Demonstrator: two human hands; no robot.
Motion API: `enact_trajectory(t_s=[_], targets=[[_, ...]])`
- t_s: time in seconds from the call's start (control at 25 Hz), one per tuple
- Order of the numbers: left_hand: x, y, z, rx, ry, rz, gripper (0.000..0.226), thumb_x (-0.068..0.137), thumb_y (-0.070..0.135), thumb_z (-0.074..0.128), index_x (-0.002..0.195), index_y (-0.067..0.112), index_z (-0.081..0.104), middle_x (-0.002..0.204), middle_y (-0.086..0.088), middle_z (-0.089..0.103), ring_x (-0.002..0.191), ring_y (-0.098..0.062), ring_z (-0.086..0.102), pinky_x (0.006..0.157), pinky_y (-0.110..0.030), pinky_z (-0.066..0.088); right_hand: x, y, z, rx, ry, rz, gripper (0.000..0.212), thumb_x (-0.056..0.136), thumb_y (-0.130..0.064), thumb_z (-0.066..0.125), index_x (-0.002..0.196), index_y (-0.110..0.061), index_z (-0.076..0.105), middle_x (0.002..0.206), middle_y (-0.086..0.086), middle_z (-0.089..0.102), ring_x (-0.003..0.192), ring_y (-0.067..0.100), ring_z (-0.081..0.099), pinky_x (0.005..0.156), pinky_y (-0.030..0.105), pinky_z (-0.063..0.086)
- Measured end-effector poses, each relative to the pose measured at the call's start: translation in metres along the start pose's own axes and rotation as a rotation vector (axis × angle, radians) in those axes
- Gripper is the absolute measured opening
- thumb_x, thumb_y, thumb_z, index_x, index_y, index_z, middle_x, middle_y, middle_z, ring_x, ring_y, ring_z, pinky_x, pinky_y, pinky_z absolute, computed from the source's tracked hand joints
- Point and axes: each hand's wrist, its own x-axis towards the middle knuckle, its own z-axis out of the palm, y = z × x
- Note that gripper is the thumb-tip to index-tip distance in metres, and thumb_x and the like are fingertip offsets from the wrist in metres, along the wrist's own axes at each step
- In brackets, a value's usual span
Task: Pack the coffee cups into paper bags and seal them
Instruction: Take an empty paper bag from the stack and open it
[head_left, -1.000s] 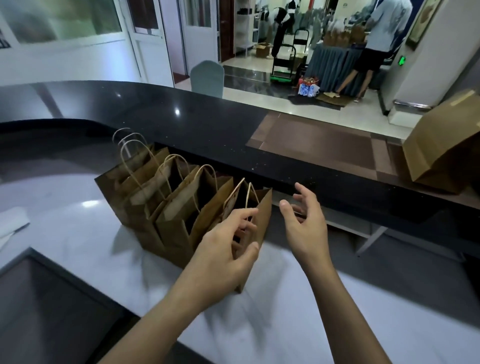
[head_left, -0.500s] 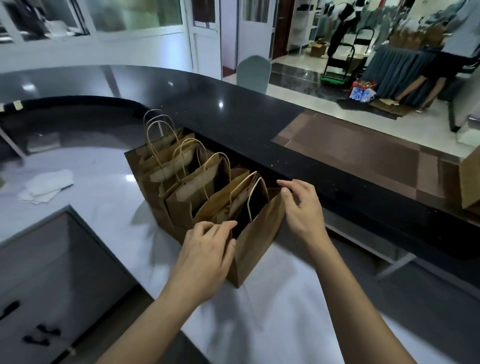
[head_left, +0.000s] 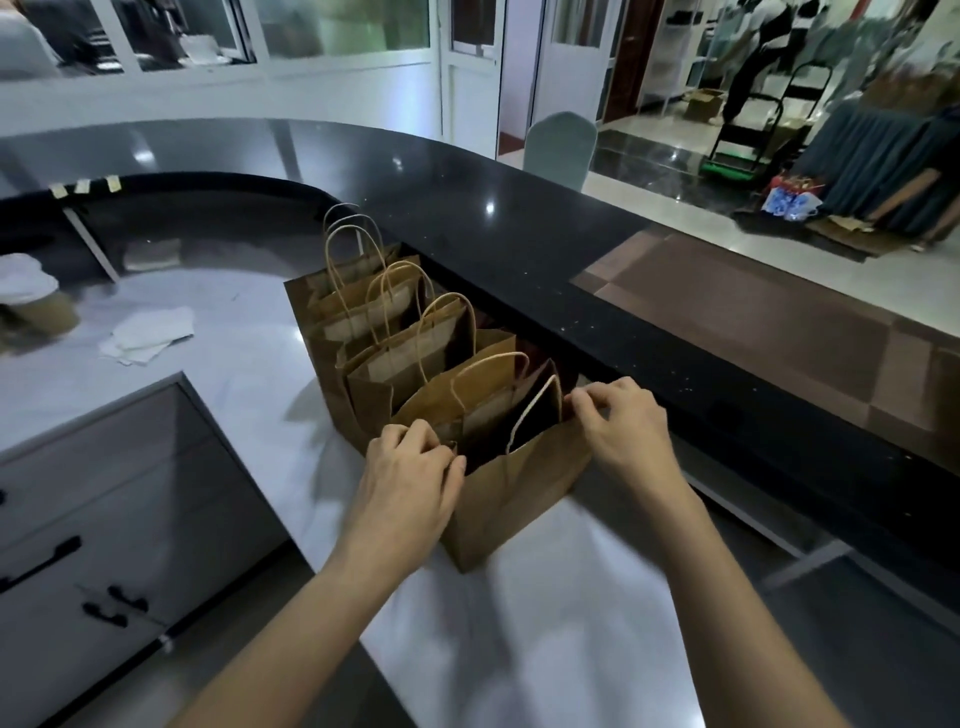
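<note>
Both hands are on the nearest paper bag (head_left: 511, 499), which stands upright on the white counter (head_left: 545, 623) at the front end of a row. The left hand (head_left: 410, 483) pinches the bag's top rim at its left corner, fingers curled over the edge. The right hand (head_left: 621, 423) pinches the opposite corner, and the mouth gapes dark between them, a twisted paper handle (head_left: 532, 415) arching up inside. Whether a cup sits within, I cannot tell. Beyond the hands, more bags (head_left: 374, 332) stand touching one another, handles up, against the black raised ledge (head_left: 571, 260). Far off to the left of the left hand lie some white napkins (head_left: 150, 332).
</note>
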Motion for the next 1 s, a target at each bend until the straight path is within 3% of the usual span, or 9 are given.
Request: enact_trajectory(t_s=[0.08,0.24,0.32,0.44,0.56,0.68,0.84,0.92,1.0], targets=[[0.003,0.002,0.001,-0.026,0.048,-0.068,0.03,0.099,0.038,0.053,0.097,0.021,0.078,0.098,0.009,0.052,0.097,-0.009,0.038,0.084,-0.029,0.038,-0.004,0.005,-0.003,-0.019,-0.037,-0.009,0.026,0.101,-0.043,0.055,0.105,-0.029,0.076,0.099,-0.006,0.054,0.097,0.016,0.054,0.092,0.044,0.05],[0.004,0.002,-0.004,-0.016,0.031,-0.053,0.015,0.092,0.033,0.065,0.099,0.025,0.077,0.109,0.009,0.053,0.108,-0.014,0.038,0.093,-0.031,0.033,-0.007,0.011,-0.012,0.024,-0.095,-0.026,0.012,0.097,-0.033,0.066,0.102,-0.035,0.077,0.107,-0.009,0.047,0.093,0.008,0.053,0.082,0.029,0.049],[0.005,-0.002,-0.011,0.018,-0.045,0.032,0.019,0.091,0.031,0.064,0.108,0.031,0.074,0.123,0.012,0.052,0.123,-0.02,0.036,0.104,-0.035,0.028,-0.006,0.012,-0.015,0.022,-0.138,-0.02,0.021,0.096,-0.023,0.066,0.108,-0.038,0.075,0.113,-0.01,0.044,0.091,0.006,0.052,0.082,0.026,0.047],[0.005,-0.005,-0.021,0.048,-0.205,0.07,0.03,0.096,0.03,0.055,0.122,0.04,0.066,0.147,0.019,0.041,0.145,-0.019,0.016,0.121,-0.041,0.011,-0.007,0.012,-0.014,-0.038,-0.213,0.001,0.035,0.096,-0.015,0.058,0.118,-0.038,0.072,0.122,-0.007,0.052,0.096,0.009,0.054,0.086,0.028,0.05],[0.002,-0.006,-0.026,0.053,-0.313,0.073,0.039,0.098,0.024,0.051,0.132,0.042,0.057,0.157,0.02,0.03,0.153,-0.02,0.001,0.125,-0.047,-0.006,-0.011,0.013,-0.013,-0.044,-0.266,0.075,0.041,0.098,-0.017,0.052,0.133,-0.036,0.062,0.118,-0.003,0.063,0.09,0.013,0.062,0.074,0.03,0.054],[-0.002,-0.005,-0.03,0.075,-0.403,0.072,0.044,0.099,0.018,0.05,0.135,0.043,0.054,0.158,0.02,0.03,0.154,-0.02,-0.001,0.123,-0.052,-0.008,-0.016,0.014,-0.011,-0.065,-0.296,0.108,0.054,0.097,-0.015,0.053,0.147,-0.035,0.047,0.131,0.002,0.062,0.091,0.014,0.061,0.07,0.025,0.05],[-0.009,-0.007,-0.03,0.083,-0.368,-0.075,0.034,0.105,0.031,0.04,0.132,0.045,0.054,0.143,0.017,0.048,0.151,-0.022,0.018,0.124,-0.056,0.002,-0.025,0.014,-0.009,-0.076,-0.312,0.111,0.06,0.097,-0.013,0.055,0.151,-0.036,0.042,0.139,0.002,0.058,0.084,0.008,0.057,0.058,0.018,0.042],[-0.014,-0.012,-0.031,0.018,-0.266,-0.149,0.026,0.105,0.036,0.043,0.125,0.044,0.057,0.125,0.016,0.06,0.134,-0.02,0.045,0.118,-0.053,0.027,-0.03,0.014,-0.01,-0.076,-0.323,0.118,0.064,0.095,-0.013,0.058,0.151,-0.037,0.039,0.141,0.001,0.056,0.084,0.008,0.057,0.055,0.017,0.039],[-0.018,-0.015,-0.033,-0.086,-0.205,-0.191,0.026,0.102,0.028,0.054,0.123,0.042,0.059,0.114,0.014,0.064,0.112,-0.015,0.059,0.104,-0.044,0.048,-0.035,0.014,-0.01,-0.082,-0.34,0.123,0.069,0.095,-0.01,0.058,0.152,-0.039,0.036,0.144,0.0,0.054,0.083,0.007,0.054,0.051,0.013,0.037]])
